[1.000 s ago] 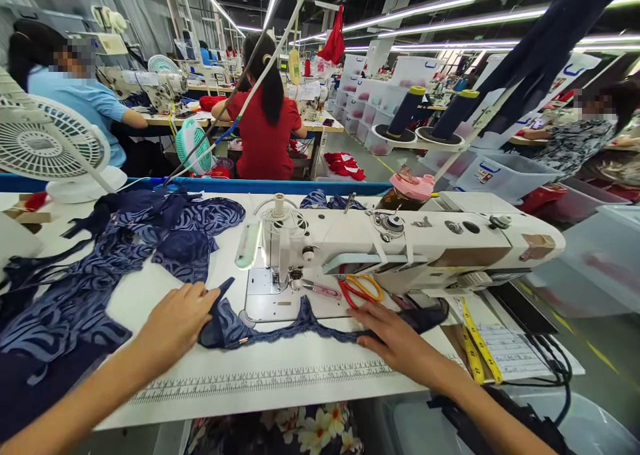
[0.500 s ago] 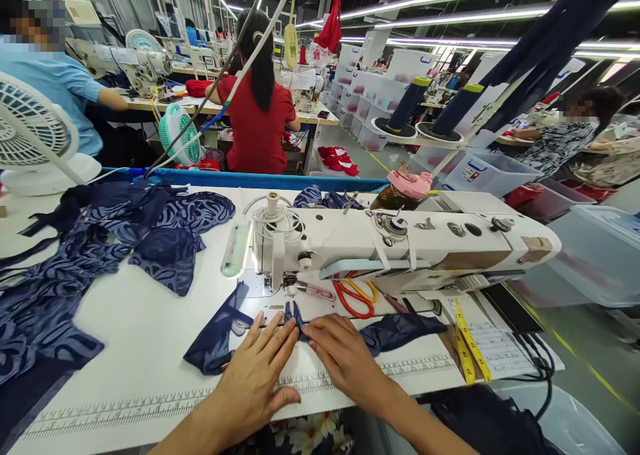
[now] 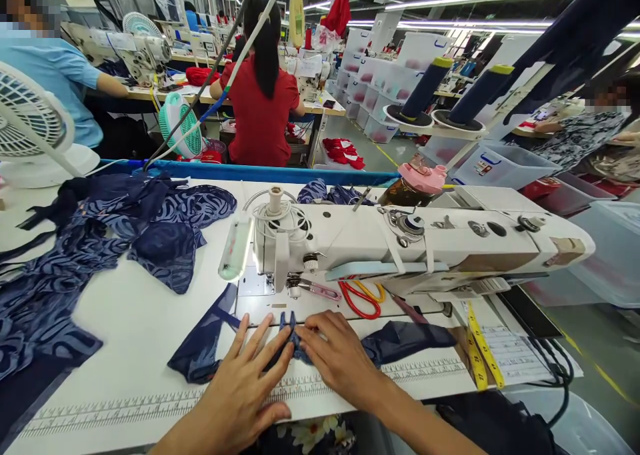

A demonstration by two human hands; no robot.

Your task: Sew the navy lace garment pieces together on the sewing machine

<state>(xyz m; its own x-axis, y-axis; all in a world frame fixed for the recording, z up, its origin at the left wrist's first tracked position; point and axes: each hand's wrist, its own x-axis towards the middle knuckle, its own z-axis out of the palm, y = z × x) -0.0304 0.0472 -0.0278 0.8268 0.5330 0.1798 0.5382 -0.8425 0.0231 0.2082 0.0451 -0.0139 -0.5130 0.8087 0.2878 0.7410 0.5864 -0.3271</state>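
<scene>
My left hand (image 3: 245,385) lies flat with fingers spread on a navy fabric piece (image 3: 197,352) in front of the sewing machine. My right hand (image 3: 345,358) has its fingertips closed together on the same navy cloth, close to the left fingertips. Between the hands a small forked bit of the cloth (image 3: 287,323) points toward the needle area. Cloth also trails out to the right of my right hand. The white sewing machine (image 3: 360,238) stands just beyond, its presser foot (image 3: 294,285) apart from the cloth. Part of the cloth is hidden under my fingers.
Red-handled scissors (image 3: 361,300) and a pink-handled tool (image 3: 320,290) lie by the machine bed. A yellow tape measure (image 3: 477,348) is at right. Patterned navy garments (image 3: 95,255) cover the left side. A printed ruler (image 3: 120,408) runs along the front edge. Co-workers sit beyond.
The camera view has shifted, so the machine appears farther right. My hands and the forked cloth between them have moved slightly left and toward me, away from the presser foot.
</scene>
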